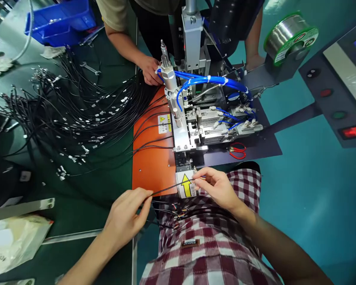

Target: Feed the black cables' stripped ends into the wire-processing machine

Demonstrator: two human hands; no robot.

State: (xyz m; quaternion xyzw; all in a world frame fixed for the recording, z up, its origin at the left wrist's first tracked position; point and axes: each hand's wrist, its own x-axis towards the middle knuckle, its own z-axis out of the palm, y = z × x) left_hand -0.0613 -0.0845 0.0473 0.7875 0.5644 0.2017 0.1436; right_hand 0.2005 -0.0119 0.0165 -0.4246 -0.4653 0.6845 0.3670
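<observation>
A thin black cable (170,187) runs between my two hands, just in front of a bench machine (182,138). My left hand (127,213) pinches it over the near edge of the orange plate (152,170). Near the cable's end, the fingertips of my right hand (216,188) are closed on it, beside a white label with a yellow arrow (186,186). Small coloured wire ends stick out past those fingers. Below the cable, several more cable ends with stripped coloured wires (179,211) lie over my lap. Other black cables (151,147) lead across the orange plate into the machine.
A big bundle of black cables (106,114) with white tags covers the green bench at left. Across the machine, a co-worker's hand (151,70) touches cables. Red-handled snips (238,151), a solder spool (292,37), a blue bin (60,23) and a control panel (338,99) stand around.
</observation>
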